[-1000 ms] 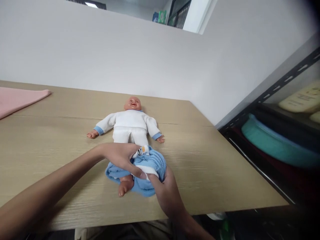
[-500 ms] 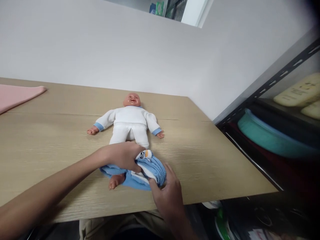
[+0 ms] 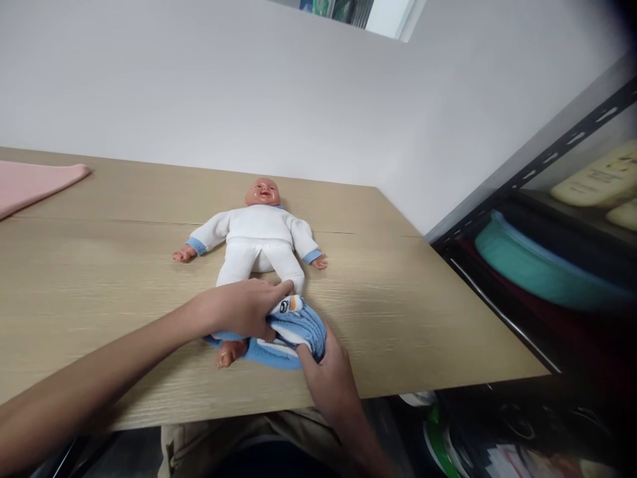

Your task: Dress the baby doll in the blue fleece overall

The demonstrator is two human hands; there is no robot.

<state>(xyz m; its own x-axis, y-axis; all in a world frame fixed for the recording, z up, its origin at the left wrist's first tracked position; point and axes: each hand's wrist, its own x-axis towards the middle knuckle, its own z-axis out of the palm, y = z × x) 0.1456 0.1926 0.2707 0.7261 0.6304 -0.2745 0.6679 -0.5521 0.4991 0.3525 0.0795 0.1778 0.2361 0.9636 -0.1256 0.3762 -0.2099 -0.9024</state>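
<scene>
**Blue-and-white terry-cloth garment [image 3: 297,324] gathered at the feet of a bald plastic doll in white clothes [image 3: 261,224]**

The garment is held bunched at the lower centre of the frame, above the wooden table [image 3: 124,272]. Its upper left edge, by a small stitched patch, is gripped by the fingers of the left hand [image 3: 243,309]; its right side is clasped between thumb and fingers of the right hand [image 3: 331,378]. The doll is laid on its back at the centre, its arms spread and its sleeves ended by blue cuffs. One bare foot [image 3: 231,353] is seen below the left hand, with blue cloth on both sides; the other foot is hidden. A flat pink cloth [image 3: 34,186] is placed at the left edge of the frame. At the right, a teal plastic basin [image 3: 535,265] is kept on a dark metal rack [image 3: 540,166].
</scene>
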